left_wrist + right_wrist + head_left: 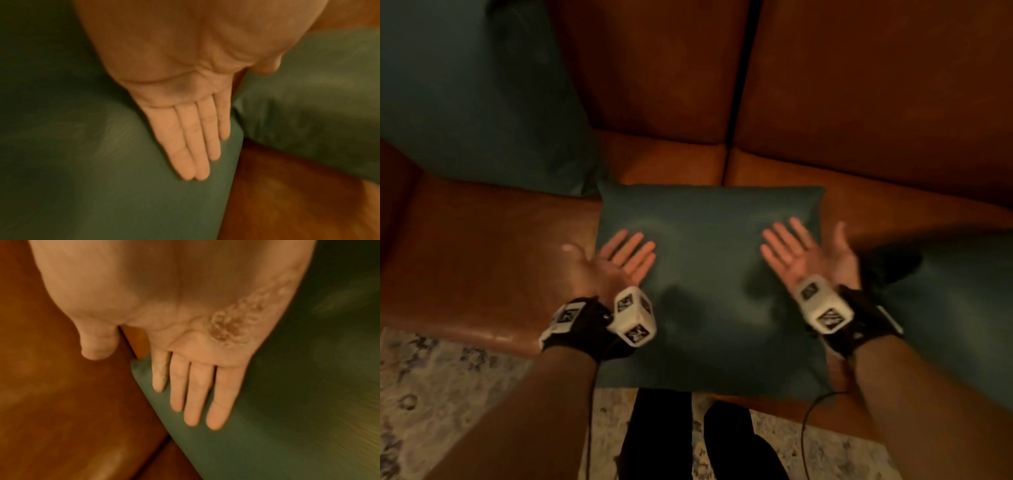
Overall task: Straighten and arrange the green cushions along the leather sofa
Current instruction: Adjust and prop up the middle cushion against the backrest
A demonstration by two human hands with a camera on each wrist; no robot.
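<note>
1. Here, the cushion [705, 284] lies flat on the sofa [482, 246] seat, near edge overhanging.
2. Left hand [616, 260] and right hand [801, 250] hover, fingers straight, holding nothing.
3. Risk: a careless push could slide it off.

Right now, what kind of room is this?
Probably a living room at home: a brown leather sofa, green cushions on its seat, and a patterned rug on the floor in front.
</note>
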